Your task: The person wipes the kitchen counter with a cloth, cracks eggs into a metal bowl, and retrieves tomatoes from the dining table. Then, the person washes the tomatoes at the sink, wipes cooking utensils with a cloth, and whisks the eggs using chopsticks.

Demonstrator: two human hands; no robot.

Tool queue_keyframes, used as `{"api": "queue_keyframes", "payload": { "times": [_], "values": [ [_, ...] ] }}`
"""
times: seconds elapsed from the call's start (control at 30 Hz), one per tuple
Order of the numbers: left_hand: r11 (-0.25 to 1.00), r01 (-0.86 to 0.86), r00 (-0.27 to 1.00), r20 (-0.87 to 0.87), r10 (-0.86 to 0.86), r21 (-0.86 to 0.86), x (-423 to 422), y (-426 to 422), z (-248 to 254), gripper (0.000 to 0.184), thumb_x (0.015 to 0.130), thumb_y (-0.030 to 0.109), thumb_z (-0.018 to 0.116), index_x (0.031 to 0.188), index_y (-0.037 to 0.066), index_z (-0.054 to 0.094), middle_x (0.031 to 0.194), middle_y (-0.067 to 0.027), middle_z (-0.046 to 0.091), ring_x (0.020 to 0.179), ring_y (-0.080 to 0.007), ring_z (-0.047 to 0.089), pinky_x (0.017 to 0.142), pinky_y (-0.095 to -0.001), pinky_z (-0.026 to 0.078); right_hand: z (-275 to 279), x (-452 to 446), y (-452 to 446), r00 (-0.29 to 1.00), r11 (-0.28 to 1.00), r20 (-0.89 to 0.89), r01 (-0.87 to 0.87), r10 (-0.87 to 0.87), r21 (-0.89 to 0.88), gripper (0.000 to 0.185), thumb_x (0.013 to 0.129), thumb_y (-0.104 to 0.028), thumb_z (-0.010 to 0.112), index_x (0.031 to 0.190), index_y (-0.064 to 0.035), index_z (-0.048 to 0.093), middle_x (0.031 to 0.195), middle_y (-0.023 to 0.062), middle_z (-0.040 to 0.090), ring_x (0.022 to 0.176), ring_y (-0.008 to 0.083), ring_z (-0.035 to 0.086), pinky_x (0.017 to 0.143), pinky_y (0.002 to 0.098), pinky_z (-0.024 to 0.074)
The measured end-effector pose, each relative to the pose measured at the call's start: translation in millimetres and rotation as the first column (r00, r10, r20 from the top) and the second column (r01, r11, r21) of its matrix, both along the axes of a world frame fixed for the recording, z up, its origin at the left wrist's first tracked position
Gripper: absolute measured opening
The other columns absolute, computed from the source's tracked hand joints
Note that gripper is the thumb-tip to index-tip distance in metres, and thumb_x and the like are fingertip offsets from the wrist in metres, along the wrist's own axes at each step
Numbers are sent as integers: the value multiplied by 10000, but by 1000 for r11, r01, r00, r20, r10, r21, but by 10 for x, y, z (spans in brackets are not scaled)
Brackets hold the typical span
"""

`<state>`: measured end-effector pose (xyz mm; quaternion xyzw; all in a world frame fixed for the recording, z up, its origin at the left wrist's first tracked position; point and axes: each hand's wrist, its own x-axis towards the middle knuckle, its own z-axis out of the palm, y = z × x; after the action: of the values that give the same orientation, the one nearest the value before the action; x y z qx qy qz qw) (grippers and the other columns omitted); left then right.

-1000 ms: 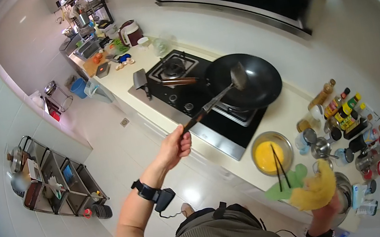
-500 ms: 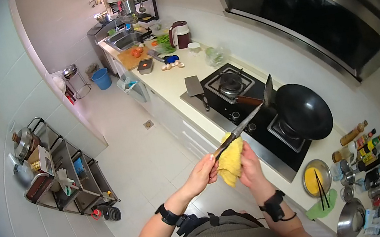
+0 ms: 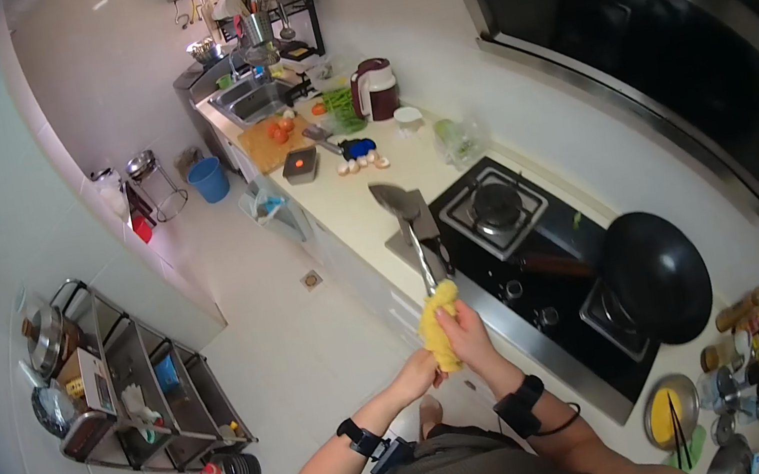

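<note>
A metal wok spatula (image 3: 420, 252) points away from me, its broad blade over the counter by the hob's left end. My left hand (image 3: 416, 376) is closed at the lower end of its handle, which is mostly hidden. A yellow cloth (image 3: 436, 332) is wrapped around the handle, and my right hand (image 3: 464, 333) grips the cloth there. Partly covered by the spatula, a cleaver (image 3: 420, 213) lies at the hob's left edge. To the right, a black wok (image 3: 657, 277) sits tilted on the near burner, its wooden handle pointing left.
A gas hob (image 3: 484, 284) is set into the counter (image 3: 347, 227). Egg shells (image 3: 362, 164), tomatoes (image 3: 282, 130) on a cutting board (image 3: 257, 147) and a kettle (image 3: 376, 90) stand farther off. Beaten egg fills a metal bowl (image 3: 687, 386), near several seasoning bottles. A rack (image 3: 146, 380) stands left.
The spatula has swung left, from pointing toward the wok to pointing toward the cleaver. My right hand and the cloth have moved slightly left. The view has shifted a little.
</note>
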<state>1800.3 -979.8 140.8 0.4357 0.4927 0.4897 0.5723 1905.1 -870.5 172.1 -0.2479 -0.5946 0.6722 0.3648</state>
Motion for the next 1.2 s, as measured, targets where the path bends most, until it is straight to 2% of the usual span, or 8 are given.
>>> {"api": "queue_keyframes", "payload": {
  "times": [0.13, 0.2, 0.3, 0.5, 0.63, 0.97, 1.07, 1.2],
  "values": [
    [975, -38, 979, -206, -8, -219, -322, 629, 0, 255, 950, 279, 507, 1093, 90, 599, 850, -63, 587, 699, -169, 576, 581, -294, 469, -160, 45, 656, 993, 995, 103, 59, -50, -83, 172, 991, -163, 532, 1082, -20, 564, 874, 15, 614, 757, 79, 589, 661, 240, 487],
    [956, -140, 756, -596, 272, 258, -384, 872, -152, 368, 892, 273, 592, 1248, 187, 565, 980, -123, 577, 820, -258, 606, 668, -367, 510, -233, 47, 808, 989, 990, 119, 95, -82, -100, 169, 985, -157, 540, 1072, -16, 572, 871, 18, 612, 760, 75, 581, 662, 243, 487],
    [979, -100, 634, -748, 199, 176, -481, 1386, -261, 479, 853, 280, 639, 1318, 258, 525, 1041, -172, 533, 898, -328, 606, 749, -437, 522, -271, -5, 1005, 982, 982, 145, 138, -118, -129, 194, 1004, -182, 512, 1104, -27, 570, 893, 28, 631, 751, 84, 599, 662, 238, 491],
    [981, 73, 309, -939, 149, 180, -701, 2096, -459, 429, 835, 262, 633, 1256, 254, 553, 1021, -176, 512, 903, -369, 616, 718, -465, 540, -442, -48, 1137, 827, 938, 444, 281, -345, 205, 317, 935, -282, 585, 1087, -4, 580, 900, 192, 672, 811, 298, 672, 701, 382, 511],
    [986, 84, 370, -924, 102, 142, -1035, 2293, -615, 285, 843, 235, 629, 1121, 200, 575, 1014, -153, 518, 887, -362, 620, 690, -443, 539, -287, -251, 1320, 666, 909, 628, 211, -404, 361, 360, 903, -322, 611, 1063, -1, 583, 880, 258, 657, 845, 409, 652, 706, 444, 511],
    [985, 147, 325, -945, 38, 90, -3254, 2274, -683, 248, 835, 81, 560, 1066, 169, 578, 1040, -150, 513, 996, -350, 587, 786, -450, 523, -906, -1390, 2031, 569, 895, 719, 73, -400, 440, 526, 901, -378, 596, 1187, 62, 558, 988, 263, 651, 924, 417, 633, 789, 473, 508],
    [981, 148, 342, -937, 68, 126, -3508, 2392, -764, 215, 837, 95, 577, 1036, 171, 610, 1018, -134, 519, 983, -336, 585, 783, -432, 519, -1033, -1559, 2208, 536, 826, 684, 44, -495, 563, 474, 897, -354, 612, 1132, 57, 582, 810, 226, 643, 748, 396, 640, 654, 453, 505],
    [953, 256, 396, -917, 48, 161, -3623, 2526, -762, 210, 846, 138, 614, 1050, 174, 650, 1006, -116, 531, 967, -310, 587, 789, -416, 515, -839, -1704, 2194, 326, 794, 752, -5, -573, 608, 402, 879, -317, 616, 1066, 37, 583, 953, 241, 618, 931, 404, 589, 812, 463, 483]
  ]
}}
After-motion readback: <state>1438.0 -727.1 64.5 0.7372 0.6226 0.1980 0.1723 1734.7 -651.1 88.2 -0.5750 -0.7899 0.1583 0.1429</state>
